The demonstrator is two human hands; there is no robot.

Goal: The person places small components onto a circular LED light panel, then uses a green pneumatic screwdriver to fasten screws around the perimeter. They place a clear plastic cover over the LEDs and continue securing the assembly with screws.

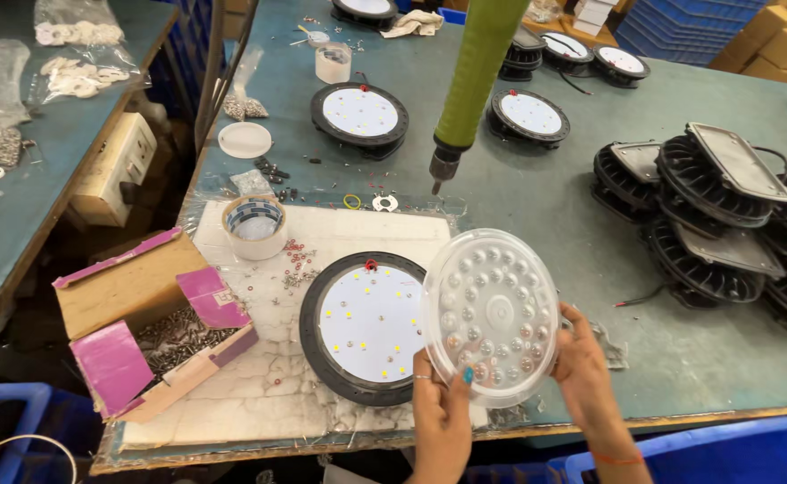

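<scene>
Clear lens cover (492,315) held tilted above the round lamp (364,327) near the tabletop's front edge. Left hand (441,412) and right hand (581,363) fingers pinch its rim. Looks light, stiff, slippery, scratch-prone; hold by the rim only. Screwdriver (469,85) hangs behind.

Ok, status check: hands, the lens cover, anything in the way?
Left hand and right hand both grip clear lens cover, held tilted beside lamp. Green screwdriver hangs above, clear of it.
</scene>
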